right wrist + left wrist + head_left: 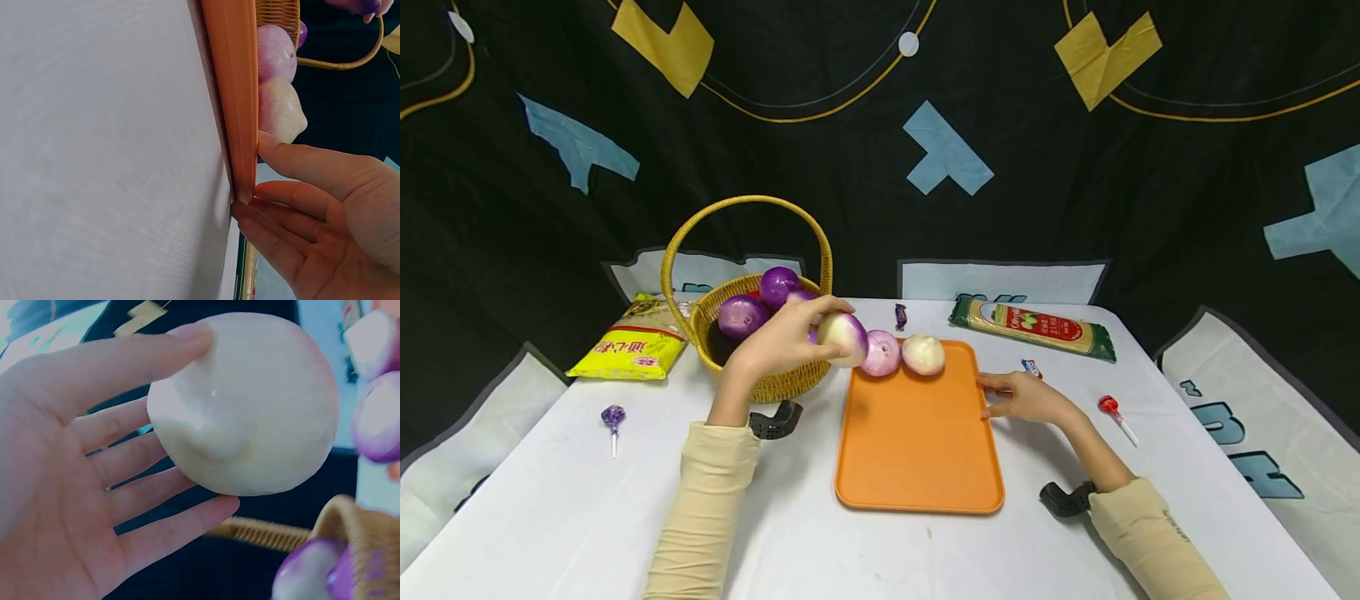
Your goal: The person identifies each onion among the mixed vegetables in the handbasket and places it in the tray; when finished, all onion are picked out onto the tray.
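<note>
In the head view my left hand (781,335) holds a white and purple onion (846,340) between thumb and fingers, above the tray's far left corner. The left wrist view shows that onion's pale side (250,406), with the thumb over it and fingers behind. A pinkish-purple onion (882,354) and a whitish onion (923,355) sit side by side at the far end of the orange tray (921,442). My right hand (1026,397) grips the tray's right edge; in the right wrist view the thumb lies at the rim (240,94) and the fingers at its underside.
A wicker basket (790,385) with a tall handle holds several purple onions at the left. Behind it lies a yellow bag (636,346). A noodle packet (1033,327), small candies (901,316) and two lollipops (613,417) lie about the white table.
</note>
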### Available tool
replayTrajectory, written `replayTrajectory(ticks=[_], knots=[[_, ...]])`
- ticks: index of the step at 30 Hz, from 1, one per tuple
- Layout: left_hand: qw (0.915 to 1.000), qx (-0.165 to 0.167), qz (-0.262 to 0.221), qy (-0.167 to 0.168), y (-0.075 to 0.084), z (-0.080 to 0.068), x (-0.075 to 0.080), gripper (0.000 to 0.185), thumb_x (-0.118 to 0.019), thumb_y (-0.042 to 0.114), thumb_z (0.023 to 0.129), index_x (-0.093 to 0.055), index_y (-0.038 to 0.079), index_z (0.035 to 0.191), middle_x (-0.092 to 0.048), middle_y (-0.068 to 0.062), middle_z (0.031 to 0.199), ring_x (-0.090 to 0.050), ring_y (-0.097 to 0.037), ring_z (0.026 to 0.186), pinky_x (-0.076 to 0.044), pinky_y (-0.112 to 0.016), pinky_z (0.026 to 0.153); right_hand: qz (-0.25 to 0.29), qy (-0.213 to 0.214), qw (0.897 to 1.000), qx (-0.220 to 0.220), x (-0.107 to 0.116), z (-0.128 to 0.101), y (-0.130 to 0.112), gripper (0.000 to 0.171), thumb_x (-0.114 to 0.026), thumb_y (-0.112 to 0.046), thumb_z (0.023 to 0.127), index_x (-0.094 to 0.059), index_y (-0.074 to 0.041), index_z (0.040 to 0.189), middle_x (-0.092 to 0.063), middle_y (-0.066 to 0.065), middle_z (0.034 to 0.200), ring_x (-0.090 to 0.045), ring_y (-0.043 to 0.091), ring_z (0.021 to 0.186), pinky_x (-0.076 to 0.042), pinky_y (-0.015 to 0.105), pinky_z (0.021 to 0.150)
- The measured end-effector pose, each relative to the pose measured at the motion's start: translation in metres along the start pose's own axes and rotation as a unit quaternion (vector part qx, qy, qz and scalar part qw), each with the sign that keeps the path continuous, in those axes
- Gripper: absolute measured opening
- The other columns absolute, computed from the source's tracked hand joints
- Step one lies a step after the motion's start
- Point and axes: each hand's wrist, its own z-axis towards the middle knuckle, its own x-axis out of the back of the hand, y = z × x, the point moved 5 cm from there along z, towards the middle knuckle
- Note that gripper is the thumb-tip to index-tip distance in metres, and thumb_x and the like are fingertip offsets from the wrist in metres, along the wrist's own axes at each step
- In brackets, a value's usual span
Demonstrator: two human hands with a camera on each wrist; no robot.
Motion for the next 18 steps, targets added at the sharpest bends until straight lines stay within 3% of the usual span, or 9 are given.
replayTrajectory(ticks=[7,18], knots=[[0.9976,-0.039,0.01,-0.056,0.001,0.015,-0.042,0.047,-0.078,0.018,0.081,-0.062,0.006,0.122,-0.063,-0.009,0.121,-0.058,-0.025,0.11,-0.045,-0.04,0.099,-0.004,0.001,1.0,0.002,0.0,0.0,-0.001,0.064,-0.073,-0.023,0.086,-0.048,0.009,0.135,-0.05,0.023,0.136,-0.047,0.039,0.126,-0.041,0.051,0.1],[0.9893,-0.029,0.057,-0.131,-0.012,0.027,-0.088,0.047,-0.079,0.019,0.081,-0.064,0.003,0.122,-0.061,-0.013,0.122,-0.055,-0.028,0.113,-0.042,-0.038,0.102,-0.005,0.001,1.0,-0.001,0.0,-0.001,-0.002,0.066,-0.074,-0.024,0.086,-0.047,0.009,0.136,-0.051,0.023,0.136,-0.048,0.039,0.125,-0.042,0.05,0.1]])
